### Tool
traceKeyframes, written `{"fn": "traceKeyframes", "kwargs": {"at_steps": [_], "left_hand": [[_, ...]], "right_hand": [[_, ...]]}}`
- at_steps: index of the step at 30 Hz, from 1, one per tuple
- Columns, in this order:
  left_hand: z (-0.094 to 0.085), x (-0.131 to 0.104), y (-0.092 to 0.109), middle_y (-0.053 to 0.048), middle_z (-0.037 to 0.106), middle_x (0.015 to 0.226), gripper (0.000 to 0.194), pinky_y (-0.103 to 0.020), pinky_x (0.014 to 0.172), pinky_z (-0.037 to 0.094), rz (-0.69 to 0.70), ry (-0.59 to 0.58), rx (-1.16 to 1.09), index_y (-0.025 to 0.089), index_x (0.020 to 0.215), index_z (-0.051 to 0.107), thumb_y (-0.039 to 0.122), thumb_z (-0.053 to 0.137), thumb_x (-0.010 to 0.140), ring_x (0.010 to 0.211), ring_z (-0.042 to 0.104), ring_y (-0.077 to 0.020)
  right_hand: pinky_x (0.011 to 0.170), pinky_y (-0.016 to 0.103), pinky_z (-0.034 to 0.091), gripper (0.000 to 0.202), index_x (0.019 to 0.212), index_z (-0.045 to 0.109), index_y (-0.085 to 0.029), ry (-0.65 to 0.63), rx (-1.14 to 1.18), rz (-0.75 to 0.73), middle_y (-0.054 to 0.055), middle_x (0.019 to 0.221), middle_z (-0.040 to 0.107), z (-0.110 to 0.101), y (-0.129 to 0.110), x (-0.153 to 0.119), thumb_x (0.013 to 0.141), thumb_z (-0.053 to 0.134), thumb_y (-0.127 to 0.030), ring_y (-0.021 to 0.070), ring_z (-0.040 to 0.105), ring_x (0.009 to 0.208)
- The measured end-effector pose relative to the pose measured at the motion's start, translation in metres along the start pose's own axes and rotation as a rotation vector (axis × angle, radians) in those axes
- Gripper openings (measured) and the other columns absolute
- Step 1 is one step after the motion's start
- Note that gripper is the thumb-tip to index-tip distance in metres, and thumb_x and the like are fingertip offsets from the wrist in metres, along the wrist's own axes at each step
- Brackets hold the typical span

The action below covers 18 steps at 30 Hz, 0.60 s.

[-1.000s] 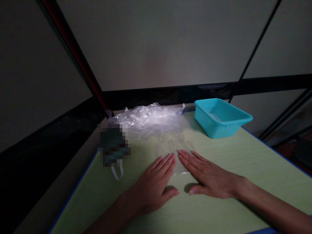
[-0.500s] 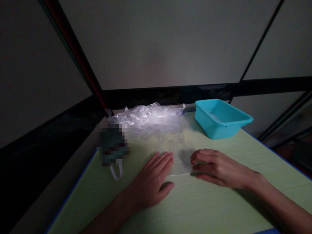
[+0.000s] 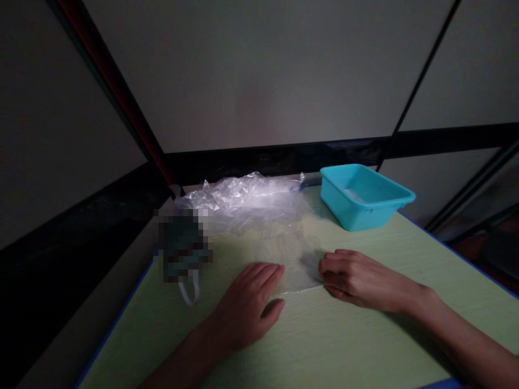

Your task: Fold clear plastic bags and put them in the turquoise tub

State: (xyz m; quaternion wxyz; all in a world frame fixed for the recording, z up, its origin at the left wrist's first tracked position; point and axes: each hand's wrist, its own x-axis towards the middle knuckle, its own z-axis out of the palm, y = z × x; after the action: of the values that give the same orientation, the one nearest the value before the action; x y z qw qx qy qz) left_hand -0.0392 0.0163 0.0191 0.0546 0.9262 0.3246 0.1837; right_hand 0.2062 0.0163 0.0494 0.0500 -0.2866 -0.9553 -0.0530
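A thin clear plastic bag [image 3: 298,265] lies flat on the pale green tabletop between my two hands. My left hand [image 3: 251,302] rests at its left side, fingers stretched out together and thumb apart, holding nothing. At the bag's right edge, my right hand [image 3: 352,278] has its fingers curled in and closed on the plastic; the fingertips are partly hidden. Behind the flat bag, a pile of crumpled clear plastic bags [image 3: 243,197] lies along the back of the table.
A turquoise plastic basin [image 3: 363,208] stands at the back right, with something pale inside. On the left sits a dark green item with a white strap [image 3: 190,294], its upper part pixelated. Wall panels [image 3: 275,81] rise behind the green table [image 3: 316,346], which has blue edges.
My right hand's fingers have curled in more tightly at the bag's edge. My left hand's fingers have drawn back slightly towards me. The view has shifted a little.
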Motion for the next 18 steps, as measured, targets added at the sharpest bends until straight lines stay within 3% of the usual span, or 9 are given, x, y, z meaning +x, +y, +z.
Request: {"fn": "traceKeyframes", "kwargs": {"at_steps": [8, 18], "left_hand": [[0.0014, -0.0006, -0.0006, -0.012, 0.055, 0.116, 0.048, -0.042, 0.091, 0.039, -0.019, 0.02, -0.05, 0.016, 0.124, 0.044, 0.022, 0.051, 0.077, 0.105, 0.049, -0.0261], [-0.0002, -0.0006, -0.0002, -0.013, 0.054, 0.116, 0.048, -0.041, 0.092, 0.038, -0.023, -0.003, -0.033, 0.013, 0.123, 0.044, 0.022, 0.052, 0.077, 0.105, 0.049, -0.026]], "right_hand": [[0.065, 0.03, 0.04, 0.016, 0.075, 0.06, -0.017, -0.017, 0.067, 0.04, 0.004, 0.077, 0.055, -0.0028, 0.0024, -0.0041, 0.083, 0.046, -0.02, 0.0156, 0.051, 0.07], [0.065, 0.03, 0.04, 0.018, 0.08, 0.058, -0.015, -0.032, 0.073, 0.065, 0.005, 0.08, 0.057, 0.0006, 0.0013, -0.0026, 0.086, 0.041, -0.015, 0.0162, 0.054, 0.073]]}}
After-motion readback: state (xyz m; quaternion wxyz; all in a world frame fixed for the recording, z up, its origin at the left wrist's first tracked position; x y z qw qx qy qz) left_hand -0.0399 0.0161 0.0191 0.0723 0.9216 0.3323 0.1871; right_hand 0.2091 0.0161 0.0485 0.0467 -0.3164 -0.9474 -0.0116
